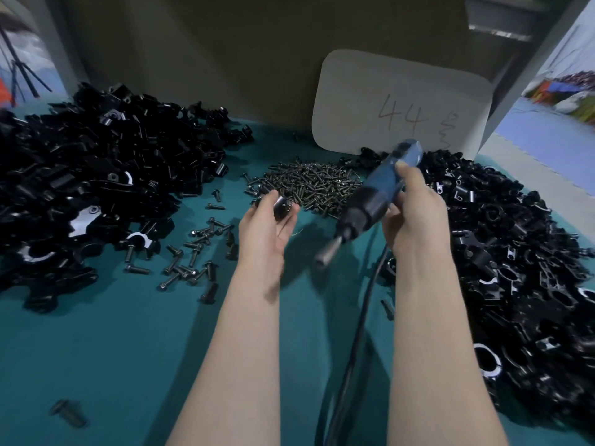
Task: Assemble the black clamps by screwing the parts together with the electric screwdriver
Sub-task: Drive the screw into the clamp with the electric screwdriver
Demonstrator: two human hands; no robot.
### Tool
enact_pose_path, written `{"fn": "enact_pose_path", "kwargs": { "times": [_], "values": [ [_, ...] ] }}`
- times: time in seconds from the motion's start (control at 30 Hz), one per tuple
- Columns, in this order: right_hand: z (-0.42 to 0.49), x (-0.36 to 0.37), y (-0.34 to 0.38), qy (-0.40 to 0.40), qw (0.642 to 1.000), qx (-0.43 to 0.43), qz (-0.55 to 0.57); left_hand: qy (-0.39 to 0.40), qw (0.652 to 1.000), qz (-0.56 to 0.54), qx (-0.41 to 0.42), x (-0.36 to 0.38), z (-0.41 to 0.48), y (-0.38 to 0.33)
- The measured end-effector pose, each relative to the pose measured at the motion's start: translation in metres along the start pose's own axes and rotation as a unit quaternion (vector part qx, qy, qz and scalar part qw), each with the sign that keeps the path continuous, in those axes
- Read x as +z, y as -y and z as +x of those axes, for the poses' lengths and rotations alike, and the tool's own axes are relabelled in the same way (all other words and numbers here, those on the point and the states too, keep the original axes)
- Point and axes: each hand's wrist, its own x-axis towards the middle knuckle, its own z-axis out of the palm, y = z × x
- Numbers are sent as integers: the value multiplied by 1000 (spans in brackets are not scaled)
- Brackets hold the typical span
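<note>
Tabletop [128, 349] in teal carries everything here. The biggest mass is the left heap of black clamp parts [96, 175], which fills the far left corner and runs along the left edge, a few pieces showing bright curved metal faces. A second heap of black clamp parts [515, 268] lines the right edge from the far side almost to the near edge. A white card [399, 104] with rounded corners and "44" written on it stands against the back wall, right of centre. Just in front of it, at the middle of the far edge, lies a mound of small screws [309, 185], and loose bolts [193, 252] are scattered between that mound and the left heap. The right hand [418, 217] is wrapped round the blue body of the electric screwdriver [380, 194], thumb laid along its top; the tool is held in the air, tilted, its metal tip pointing down and to the left. Its black cord [354, 349] drops to the near edge between the forearms. The left hand [264, 233], palm up above the surface, pinches a small clamp piece [280, 206] between thumb and curled fingers, near the screw mound and apart from the screwdriver tip. A lone bolt [67, 412] lies by the near left corner.
</note>
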Motion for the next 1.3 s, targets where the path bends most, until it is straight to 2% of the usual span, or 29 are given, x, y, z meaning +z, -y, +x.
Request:
{"fn": "enact_pose_path", "kwargs": {
  "times": [0.03, 0.1, 0.3, 0.43, 0.7, 0.77, 0.83, 0.93, 1.0, 1.07, 1.17, 1.3],
  "values": [
    [-2, 1, 2, -1, 995, 25, 99, -3, 1000, 5, 2, 0, 0, 0],
    [-5, 3, 3, -13, 974, 65, 218, -17, 999, 28, 11, 1, 0, -1],
    [-3, 2, 0, -40, 932, 100, 347, -59, 996, 28, 55, -1, 0, -4],
    [2, -2, 2, 1, 943, 119, 312, -90, 991, 60, 79, -1, 1, -3],
    [-4, 8, -6, -33, 973, 85, 211, -106, 984, 96, 106, -3, -1, -4],
    [-7, 10, -4, 0, 974, 89, 210, -107, 986, 87, 95, -3, 0, -5],
    [-10, 12, -1, 65, 963, 102, 240, -110, 987, 73, 89, -4, 1, -7],
    [-13, 13, 7, 173, 915, 141, 335, -105, 987, 61, 102, -4, 2, -7],
    [-15, 15, 13, 215, 902, 160, 337, -107, 986, 64, 108, -5, 2, -7],
    [-18, 17, 16, 206, 914, 139, 321, -107, 986, 70, 105, -5, 3, -7],
    [-22, 18, 19, 116, 949, 49, 289, -100, 987, 86, 93, -4, 3, -6],
    [-20, 12, 22, 54, 986, -48, 148, -106, 983, 112, 99, -5, 3, -6]
  ]
}}
